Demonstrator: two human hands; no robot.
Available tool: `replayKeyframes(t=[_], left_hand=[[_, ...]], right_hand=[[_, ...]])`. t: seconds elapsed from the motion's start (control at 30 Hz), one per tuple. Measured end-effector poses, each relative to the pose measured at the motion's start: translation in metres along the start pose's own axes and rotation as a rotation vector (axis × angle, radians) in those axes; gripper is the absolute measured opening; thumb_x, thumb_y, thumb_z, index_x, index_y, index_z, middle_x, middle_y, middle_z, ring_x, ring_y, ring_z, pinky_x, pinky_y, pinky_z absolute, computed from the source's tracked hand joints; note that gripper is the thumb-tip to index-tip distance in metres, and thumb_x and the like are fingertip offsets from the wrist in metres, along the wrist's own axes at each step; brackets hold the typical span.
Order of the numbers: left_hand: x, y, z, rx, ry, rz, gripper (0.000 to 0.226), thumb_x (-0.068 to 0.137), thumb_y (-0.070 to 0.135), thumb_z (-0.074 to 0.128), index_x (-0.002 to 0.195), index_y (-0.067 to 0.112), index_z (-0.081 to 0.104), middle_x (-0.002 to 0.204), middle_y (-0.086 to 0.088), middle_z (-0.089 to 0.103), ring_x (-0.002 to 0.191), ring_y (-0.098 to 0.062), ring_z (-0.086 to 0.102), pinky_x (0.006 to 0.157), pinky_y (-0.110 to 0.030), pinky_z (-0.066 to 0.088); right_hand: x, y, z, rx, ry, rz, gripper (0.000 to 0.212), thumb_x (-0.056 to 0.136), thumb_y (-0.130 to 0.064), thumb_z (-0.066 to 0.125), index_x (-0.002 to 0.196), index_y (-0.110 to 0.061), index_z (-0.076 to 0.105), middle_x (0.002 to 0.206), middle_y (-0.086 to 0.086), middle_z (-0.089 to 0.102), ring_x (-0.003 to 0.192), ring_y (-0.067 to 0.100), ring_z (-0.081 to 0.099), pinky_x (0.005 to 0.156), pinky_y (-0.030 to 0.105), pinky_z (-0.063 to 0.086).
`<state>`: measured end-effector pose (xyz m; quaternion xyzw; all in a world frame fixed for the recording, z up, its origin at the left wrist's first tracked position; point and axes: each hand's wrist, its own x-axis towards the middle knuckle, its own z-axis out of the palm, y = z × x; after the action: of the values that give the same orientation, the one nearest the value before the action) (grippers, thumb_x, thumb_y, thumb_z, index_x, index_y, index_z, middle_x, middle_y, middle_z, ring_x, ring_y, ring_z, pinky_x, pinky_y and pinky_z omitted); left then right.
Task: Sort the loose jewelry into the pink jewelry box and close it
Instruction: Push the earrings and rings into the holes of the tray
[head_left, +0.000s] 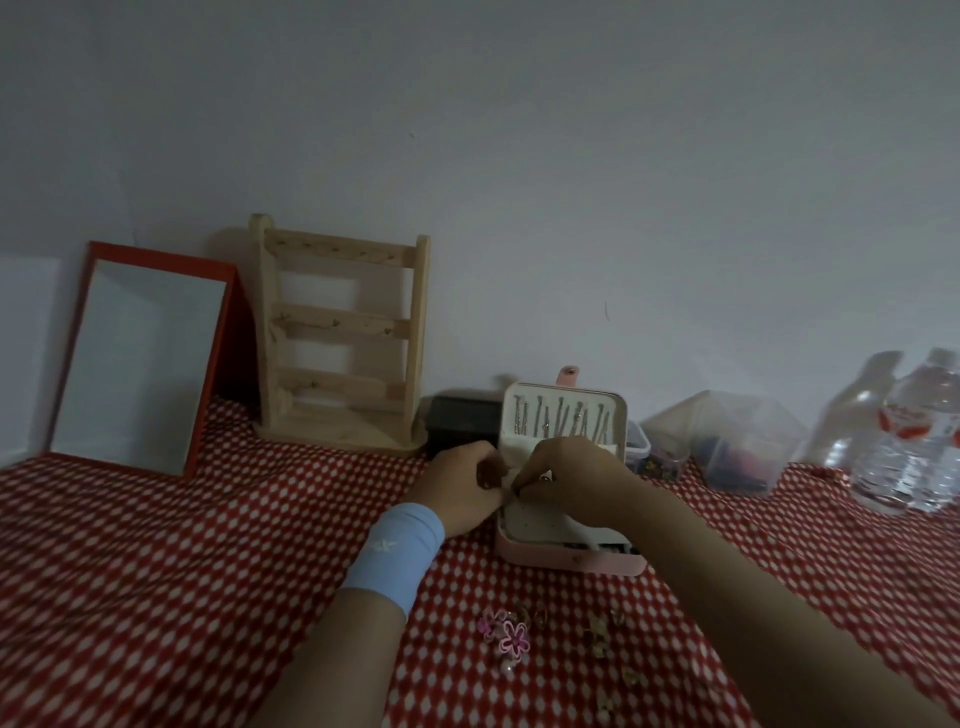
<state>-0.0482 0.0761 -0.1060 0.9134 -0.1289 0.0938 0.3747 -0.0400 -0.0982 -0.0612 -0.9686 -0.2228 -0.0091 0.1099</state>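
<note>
Pink box (566, 558) open on red dotted cloth (156, 545), lid (563, 415) upright with hung chains. Over its white insert (540, 522), left hand (460, 488) and right hand (569, 475) meeting, fingertips pinched on something small, too blurred to name. Loose jewelry (511, 639) nearer, apart.

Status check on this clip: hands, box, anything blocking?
Both hands pinching something small over the open pink jewelry box; item unclear. Loose jewelry unsorted on the cloth in front. Nothing in the way.
</note>
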Motion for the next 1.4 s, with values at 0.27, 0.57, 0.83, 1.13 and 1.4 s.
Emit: replayKeyframes(t=[0.27,0.57,0.83,1.13,1.4], left_hand=[[0.0,0.002,0.005,0.068,0.024,0.091,0.011,0.087,0.019,0.069,0.095,0.023,0.074,0.093,0.013,0.053,0.087,-0.004,0.053,0.079,-0.016,0.041],[-0.011,0.028,-0.003,0.12,0.046,0.144,0.01,0.087,0.018,0.069,0.096,0.02,0.071,0.096,0.009,0.057,0.091,-0.009,0.057,0.082,-0.02,0.045],[-0.047,0.082,0.007,0.174,-0.151,0.165,0.009,0.09,0.026,0.063,0.096,0.024,0.07,0.099,0.007,0.067,0.089,-0.008,0.06,0.083,-0.025,0.051],[-0.078,0.088,0.02,0.265,-0.307,0.102,0.014,0.088,0.021,0.057,0.084,0.014,0.068,0.083,0.0,0.069,0.078,-0.017,0.065,0.076,-0.035,0.056],[-0.079,0.087,0.017,-0.064,-0.156,0.009,0.02,0.089,0.017,0.065,0.107,0.024,0.07,0.095,0.01,0.069,0.09,-0.003,0.064,0.084,-0.019,0.051]], right_hand=[[-0.008,-0.006,0.004,-0.024,0.105,0.041,0.019,0.096,-0.029,0.062,0.103,-0.031,0.079,0.113,-0.005,0.072,0.101,0.017,0.063,0.082,0.028,0.05],[-0.048,0.003,-0.023,0.126,0.094,-0.062,0.015,0.091,-0.023,0.07,0.103,-0.023,0.08,0.105,-0.008,0.076,0.094,0.007,0.066,0.091,0.026,0.054],[-0.095,0.01,-0.025,0.071,-0.339,-0.073,0.022,0.085,-0.02,0.076,0.105,-0.03,0.078,0.114,-0.01,0.072,0.1,0.007,0.064,0.094,0.024,0.049],[-0.109,0.018,0.002,0.076,-0.243,-0.013,0.019,0.086,-0.023,0.076,0.105,-0.023,0.077,0.101,-0.007,0.071,0.091,0.009,0.064,0.086,0.02,0.051],[-0.114,0.03,-0.01,0.363,-0.014,-0.032,0.017,0.096,-0.027,0.065,0.102,-0.016,0.077,0.082,-0.008,0.072,0.059,-0.003,0.058,0.062,0.015,0.047]])
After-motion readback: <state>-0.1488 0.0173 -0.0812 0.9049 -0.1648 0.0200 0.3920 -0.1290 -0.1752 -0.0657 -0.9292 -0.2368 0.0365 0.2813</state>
